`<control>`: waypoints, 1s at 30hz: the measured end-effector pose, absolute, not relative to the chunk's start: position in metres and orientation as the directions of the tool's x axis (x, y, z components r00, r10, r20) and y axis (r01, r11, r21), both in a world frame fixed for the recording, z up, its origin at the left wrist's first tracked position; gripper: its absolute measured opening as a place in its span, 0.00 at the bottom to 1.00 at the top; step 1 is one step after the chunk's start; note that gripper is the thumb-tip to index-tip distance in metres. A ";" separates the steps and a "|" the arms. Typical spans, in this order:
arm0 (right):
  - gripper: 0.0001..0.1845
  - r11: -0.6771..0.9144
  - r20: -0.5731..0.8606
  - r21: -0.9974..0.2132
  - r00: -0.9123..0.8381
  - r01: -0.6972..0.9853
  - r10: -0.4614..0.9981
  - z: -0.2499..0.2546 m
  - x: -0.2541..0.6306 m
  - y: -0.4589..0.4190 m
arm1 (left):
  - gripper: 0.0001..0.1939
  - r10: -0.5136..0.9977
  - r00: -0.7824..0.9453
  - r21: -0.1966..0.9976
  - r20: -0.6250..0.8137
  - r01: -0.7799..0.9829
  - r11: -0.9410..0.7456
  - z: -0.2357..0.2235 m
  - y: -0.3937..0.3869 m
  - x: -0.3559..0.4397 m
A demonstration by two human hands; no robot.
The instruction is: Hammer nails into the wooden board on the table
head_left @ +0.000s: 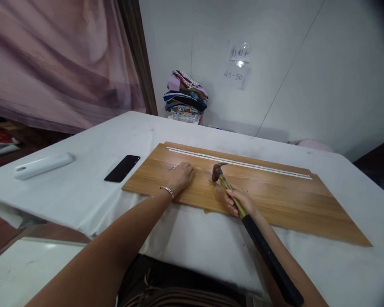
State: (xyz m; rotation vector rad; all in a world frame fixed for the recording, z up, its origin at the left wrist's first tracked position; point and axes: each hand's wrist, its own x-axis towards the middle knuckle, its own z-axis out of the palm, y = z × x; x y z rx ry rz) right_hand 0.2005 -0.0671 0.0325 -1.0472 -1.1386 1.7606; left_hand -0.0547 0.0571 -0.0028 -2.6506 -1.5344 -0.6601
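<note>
At the far left a long white plastic case (43, 165) lies flat on the white cloth-covered bench (92, 200), and a little to its right a flat black phone (122, 168) rests face up, just beside the left end of the board. The long rectangular wooden board (275, 200) lies across the middle of the bench, with a thin pale strip (240, 162) running along its far edge.

The left hand (180, 176), a thin silver bracelet (167, 189) at its wrist, rests on the board near its left end with the fingers curled loosely under; a small thin metal piece (172, 168), perhaps a nail, shows at the fingertips, though whether it is pinched or merely touched cannot be told.

Just to the right, the dark rusty head of a claw hammer (218, 171) sits on the board surface. The right hand (240, 203) is wrapped tightly round the hammer's yellowish shaft at the near edge of the board, while the black grip of the handle (269, 258) trails back along the forearm.

Behind the bench, against the white wall (323, 85), stands a stack of folded coloured cloths (185, 96), with two paper notes (238, 64) fixed to the wall to its right.
</note>
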 end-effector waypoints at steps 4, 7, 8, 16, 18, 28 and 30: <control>0.20 -0.288 -0.213 -0.942 -0.356 -0.172 0.910 0.033 0.200 -0.068 | 0.12 0.827 0.429 0.202 0.365 0.830 -0.520 -0.004 0.057 -0.055; 0.21 -0.296 -0.223 -0.941 -0.361 -0.161 0.906 0.031 0.200 -0.067 | 0.12 0.828 0.424 0.198 0.366 0.834 -0.515 -0.004 0.057 -0.054; 0.21 -0.300 -0.227 -0.941 -0.363 -0.158 0.904 0.029 0.200 -0.066 | 0.12 0.828 0.425 0.193 0.365 0.836 -0.514 -0.004 0.057 -0.054; 0.20 -0.294 -0.214 -0.940 -0.370 -0.173 0.904 0.028 0.201 -0.066 | 0.13 0.834 0.435 0.161 0.339 0.847 -0.507 -0.004 0.058 -0.054; 0.20 -0.290 -0.207 -0.940 -0.372 -0.180 0.905 0.030 0.201 -0.067 | 0.13 0.832 0.435 0.158 0.344 0.847 -0.508 -0.004 0.058 -0.055; 0.22 -0.331 -0.258 -0.934 -0.385 -0.136 0.886 0.025 0.202 -0.064 | 0.14 0.835 0.442 0.123 0.329 0.856 -0.502 -0.003 0.057 -0.053; 0.22 -0.319 -0.242 -0.935 -0.380 -0.154 0.893 0.025 0.202 -0.064 | 0.14 0.834 0.444 0.126 0.328 0.855 -0.504 -0.004 0.058 -0.053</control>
